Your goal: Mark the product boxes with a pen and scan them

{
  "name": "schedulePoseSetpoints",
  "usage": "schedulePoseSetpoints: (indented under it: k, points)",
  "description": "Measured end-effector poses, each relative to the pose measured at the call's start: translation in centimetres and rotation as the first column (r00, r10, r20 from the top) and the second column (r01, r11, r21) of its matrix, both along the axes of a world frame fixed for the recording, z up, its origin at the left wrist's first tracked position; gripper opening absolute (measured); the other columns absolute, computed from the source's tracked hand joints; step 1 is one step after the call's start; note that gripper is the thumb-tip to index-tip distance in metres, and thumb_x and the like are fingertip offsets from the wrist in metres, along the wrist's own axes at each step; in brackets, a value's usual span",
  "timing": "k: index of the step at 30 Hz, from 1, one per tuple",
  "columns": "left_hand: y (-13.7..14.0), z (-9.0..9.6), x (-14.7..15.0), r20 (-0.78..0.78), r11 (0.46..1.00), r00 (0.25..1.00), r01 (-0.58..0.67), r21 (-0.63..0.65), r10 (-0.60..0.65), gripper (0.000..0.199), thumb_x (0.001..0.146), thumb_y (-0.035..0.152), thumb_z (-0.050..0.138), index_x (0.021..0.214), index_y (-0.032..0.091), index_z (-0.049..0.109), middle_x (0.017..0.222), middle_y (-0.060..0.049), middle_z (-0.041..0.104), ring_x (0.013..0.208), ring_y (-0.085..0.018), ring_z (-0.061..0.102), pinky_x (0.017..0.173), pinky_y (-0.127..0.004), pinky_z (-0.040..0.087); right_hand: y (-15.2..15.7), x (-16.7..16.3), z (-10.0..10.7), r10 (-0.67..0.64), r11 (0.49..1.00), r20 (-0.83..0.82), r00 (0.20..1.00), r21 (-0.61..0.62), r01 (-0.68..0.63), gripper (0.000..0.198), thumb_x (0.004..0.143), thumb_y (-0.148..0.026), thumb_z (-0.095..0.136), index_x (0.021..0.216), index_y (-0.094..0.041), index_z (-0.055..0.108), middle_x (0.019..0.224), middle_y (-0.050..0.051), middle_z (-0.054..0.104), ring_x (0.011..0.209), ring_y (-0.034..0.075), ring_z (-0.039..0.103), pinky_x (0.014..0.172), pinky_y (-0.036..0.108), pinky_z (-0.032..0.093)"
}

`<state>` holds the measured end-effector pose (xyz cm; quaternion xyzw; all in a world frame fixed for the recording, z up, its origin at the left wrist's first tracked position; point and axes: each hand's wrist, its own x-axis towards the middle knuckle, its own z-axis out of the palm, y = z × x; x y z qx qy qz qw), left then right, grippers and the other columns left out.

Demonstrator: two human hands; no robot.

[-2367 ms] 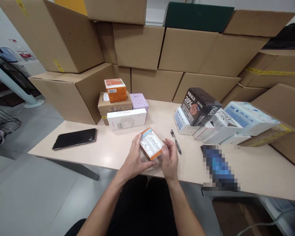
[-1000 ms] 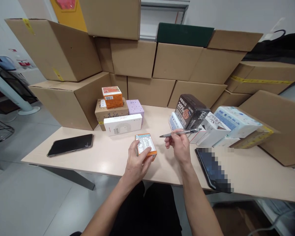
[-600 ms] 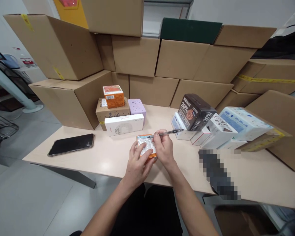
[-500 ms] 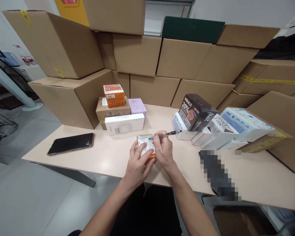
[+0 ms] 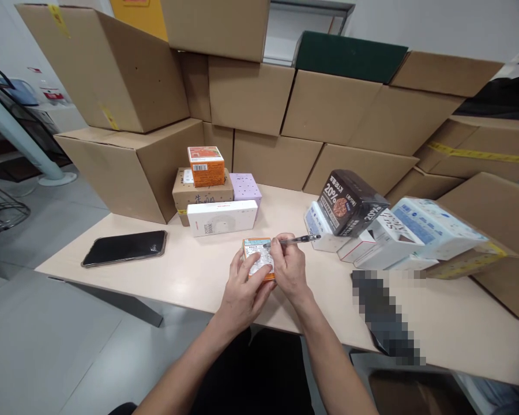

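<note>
Even light, wide-angle edge distortion

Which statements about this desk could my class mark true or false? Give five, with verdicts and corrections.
1. The right hand holds a pen. True.
2. The left hand is empty. False: it holds a small box.
3. A black phone lies flat on the table. True.
4. A purple box sits on top of the brown box. False: an orange box does.
5. The white power bank box stands in front of the brown box. True.
</note>
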<state>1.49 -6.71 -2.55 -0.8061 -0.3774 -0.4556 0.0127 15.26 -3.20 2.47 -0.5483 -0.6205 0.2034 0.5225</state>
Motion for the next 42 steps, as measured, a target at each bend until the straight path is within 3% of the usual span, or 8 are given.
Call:
schedulePoseSetpoints:
  k: [12, 20, 28, 31, 37, 42]
  points:
    - [0.1, -0.1, -0.1, -0.01, 1.0, 1.0, -0.004, -0.012, 0.004, 0.031, 0.092, 0.021, 0.062, 0.123, 0.02, 0.058, 0.134, -0.015, 0.054, 0.133, -0.034, 0.048, 0.111, -0.062, 0.043, -0.1, 0.0, 0.4, 0.001, 1.0, 0.074, 0.997, -0.01, 0.0, 0.025, 0.097, -0.045, 0.04, 0.086, -0.024, 0.051, 0.072, 0.001, 0.066, 0.065, 0.018, 0.063, 0.064, 0.028, 0.046]
    - [0.1, -0.1, 0.0, -0.012, 1.0, 1.0, -0.008, -0.015, 0.008, 0.032, 0.092, 0.022, 0.063, 0.123, 0.02, 0.058, 0.134, -0.016, 0.054, 0.132, -0.033, 0.049, 0.112, -0.062, 0.042, -0.1, 0.0, 0.3, 0.003, 1.0, 0.046, 0.999, -0.004, -0.003, 0.024, 0.095, -0.044, 0.044, 0.086, -0.024, 0.052, 0.068, 0.0, 0.064, 0.06, 0.016, 0.061, 0.06, 0.027, 0.045]
    - [0.1, 0.0, 0.0, 0.004, 1.0, 1.0, -0.005, 0.01, 0.005, 0.031, 0.091, 0.021, 0.063, 0.122, 0.02, 0.058, 0.134, -0.016, 0.054, 0.134, -0.034, 0.047, 0.111, -0.062, 0.044, -0.2, 1.5, -0.5, -0.182, 0.983, -0.025, 0.983, -0.025, 0.181, 0.036, 0.1, -0.052, 0.028, 0.096, -0.022, 0.048, 0.072, 0.0, 0.062, 0.065, 0.016, 0.06, 0.065, 0.028, 0.046]
    - [0.1, -0.2, -0.1, 0.003, 1.0, 1.0, -0.007, 0.01, 0.007, 0.033, 0.091, 0.02, 0.064, 0.123, 0.02, 0.058, 0.133, -0.015, 0.054, 0.135, -0.035, 0.046, 0.11, -0.061, 0.045, -0.1, 3.9, -0.4, -0.198, 0.974, 0.061, 0.978, -0.099, 0.204, 0.037, 0.099, -0.053, 0.031, 0.098, -0.021, 0.051, 0.07, -0.001, 0.061, 0.061, 0.017, 0.058, 0.064, 0.029, 0.044]
    - [0.2, -0.2, 0.0, 0.065, 1.0, 0.998, -0.01, -0.019, 0.012, 0.037, 0.092, 0.023, 0.064, 0.128, 0.023, 0.053, 0.138, -0.015, 0.05, 0.136, -0.033, 0.047, 0.109, -0.058, 0.047, -0.9, 7.4, -1.3, -0.077, 0.933, 0.395, 0.915, -0.296, 0.206, 0.031, 0.086, -0.04, 0.058, 0.109, -0.018, 0.062, 0.063, -0.002, 0.061, 0.061, 0.019, 0.057, 0.061, 0.028, 0.037]
    - [0.2, -0.4, 0.2, 0.153, 0.998, 0.986, -0.068, -0.01, 0.069, 0.036, 0.09, 0.023, 0.067, 0.123, 0.022, 0.053, 0.136, -0.016, 0.044, 0.131, -0.032, 0.05, 0.101, -0.051, 0.054, -1.4, 7.3, -2.0, -0.081, 0.864, 0.597, 0.798, -0.358, 0.355, 0.026, 0.091, -0.032, 0.056, 0.109, -0.015, 0.062, 0.081, 0.011, 0.07, 0.076, 0.024, 0.064, 0.066, 0.03, 0.038]
